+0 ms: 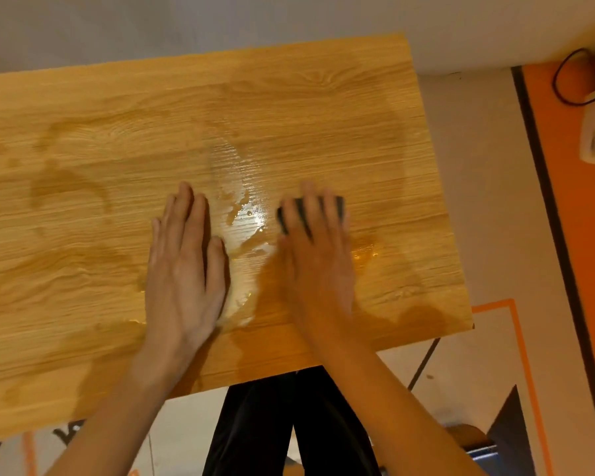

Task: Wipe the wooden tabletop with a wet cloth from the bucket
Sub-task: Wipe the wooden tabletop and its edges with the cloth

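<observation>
Head view, read left to right. The wooden tabletop fills most of the frame, its grain running across; darker damp streaks mark its left part.

The left hand lies palm down on the wood, fingers straight and close together, grasping nothing. Its forearm crosses the near edge of the tabletop.

Just right of this flat hand, a glossy wet patch with small pooled drops reflects the light. It lies between the two hands and reaches towards the far side.

The right hand is blurred. It presses a dark cloth against the tabletop. The fingers extend over the cloth rather than curling round it, and dark fabric shows between them and beyond the fingertips. Most of the cloth is hidden under the palm. Just right of this hand sits a small shiny puddle; further right, near the table's corner, is a dark damp area.

Below the near edge, between the forearms, stand the person's black trousers. To the right of the tabletop lies pale floor bordered by an orange floor strip with a dark line, and a black cable loops at the upper right. The bucket cannot be made out in this view.
</observation>
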`<state>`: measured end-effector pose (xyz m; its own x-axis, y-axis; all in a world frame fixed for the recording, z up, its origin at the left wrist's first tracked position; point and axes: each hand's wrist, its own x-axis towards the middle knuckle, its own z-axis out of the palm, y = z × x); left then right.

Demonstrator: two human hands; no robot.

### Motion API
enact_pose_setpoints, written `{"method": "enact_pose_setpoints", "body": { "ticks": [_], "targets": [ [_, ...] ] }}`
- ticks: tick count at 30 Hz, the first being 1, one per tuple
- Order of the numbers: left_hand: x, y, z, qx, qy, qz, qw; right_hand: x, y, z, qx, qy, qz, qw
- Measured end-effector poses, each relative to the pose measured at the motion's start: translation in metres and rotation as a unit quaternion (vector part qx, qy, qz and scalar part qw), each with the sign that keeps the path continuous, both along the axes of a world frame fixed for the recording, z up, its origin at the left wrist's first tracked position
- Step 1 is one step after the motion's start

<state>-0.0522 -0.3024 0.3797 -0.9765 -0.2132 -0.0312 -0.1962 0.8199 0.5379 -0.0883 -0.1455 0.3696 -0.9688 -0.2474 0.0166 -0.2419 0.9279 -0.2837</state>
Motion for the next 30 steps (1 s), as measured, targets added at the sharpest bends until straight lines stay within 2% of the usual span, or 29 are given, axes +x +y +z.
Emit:
{"method": "enact_pose_setpoints", "body": {
  "ticks": [2, 4, 8, 10, 11, 14, 16, 18, 20, 23, 24, 26, 28, 30],
  "targets": [
    [0.019, 0.012, -0.003, 0.011, -0.007, 0.011, 1.000, 0.001, 0.011, -0.003, 0.001, 0.013, 0.070, 0.997],
    [0.029, 0.019, -0.007, 0.012, -0.006, 0.019, 1.000, -0.009, 0.047, -0.003, 0.040, 0.032, 0.064, 0.997],
    [0.028, 0.022, -0.011, -0.013, -0.001, 0.023, 1.000, -0.030, 0.109, 0.003, -0.062, -0.006, -0.133, 0.989],
    [0.028, 0.022, -0.011, -0.030, -0.003, 0.022, 0.999, -0.028, 0.093, 0.005, -0.073, 0.012, -0.157, 0.985],
    [0.029, 0.022, -0.012, -0.034, -0.003, 0.021, 0.999, -0.024, 0.076, 0.005, -0.061, 0.006, -0.131, 0.989],
    [0.030, 0.023, -0.015, -0.057, 0.007, 0.019, 0.998, 0.013, 0.013, 0.004, 0.033, -0.021, 0.034, 0.999],
    [0.029, 0.023, -0.017, -0.070, 0.008, 0.021, 0.997, 0.025, -0.001, -0.002, 0.008, -0.016, 0.111, 0.994],
    [0.028, 0.023, -0.017, -0.070, 0.006, 0.027, 0.997, 0.012, 0.023, 0.001, -0.008, 0.003, 0.159, 0.987],
    [0.029, 0.023, -0.017, -0.069, 0.008, 0.029, 0.997, -0.007, 0.076, 0.002, -0.017, 0.009, 0.118, 0.993],
    [0.029, 0.023, -0.018, -0.074, 0.011, 0.030, 0.997, -0.022, 0.140, 0.010, -0.062, -0.016, -0.072, 0.995],
    [0.029, 0.023, -0.018, -0.076, 0.011, 0.030, 0.997, -0.021, 0.140, 0.012, -0.067, -0.004, -0.103, 0.992],
    [0.028, 0.023, -0.018, -0.079, 0.011, 0.031, 0.996, -0.007, 0.110, 0.007, -0.039, 0.028, -0.070, 0.996],
    [0.028, 0.024, -0.018, -0.081, 0.010, 0.032, 0.996, 0.016, 0.061, 0.004, -0.004, 0.036, 0.017, 0.999],
    [0.028, 0.024, -0.017, -0.082, 0.010, 0.035, 0.996, 0.041, 0.022, -0.001, -0.051, 0.016, 0.076, 0.996]
  ]
}}
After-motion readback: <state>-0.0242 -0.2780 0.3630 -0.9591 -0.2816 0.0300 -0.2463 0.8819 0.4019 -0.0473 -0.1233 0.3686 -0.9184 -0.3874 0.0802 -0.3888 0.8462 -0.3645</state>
